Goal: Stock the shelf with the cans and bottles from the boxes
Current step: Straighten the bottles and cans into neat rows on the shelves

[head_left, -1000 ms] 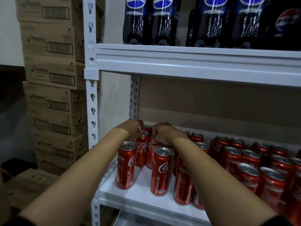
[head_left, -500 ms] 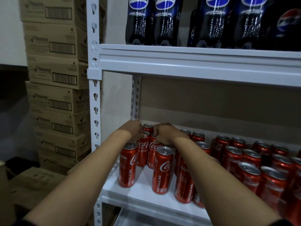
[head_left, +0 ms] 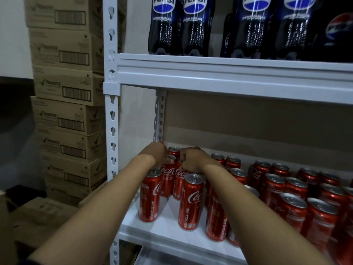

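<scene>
while both hands reach deep onto the shelf [head_left: 162,226], the left hand [head_left: 155,154] curls over one red can [head_left: 168,176] and the right hand [head_left: 191,159] over its neighbour [head_left: 179,180], near the back left corner. best to set them down upright, flush to the row, before letting go. since a second ago the hands have barely shifted; only the view drifted.

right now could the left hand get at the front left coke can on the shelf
Probably yes. The left hand holds a can top further back in the same corner, and the front left can stands nearer, just below the forearm, its top uncovered. Only that grip would have to be let go first.
</scene>
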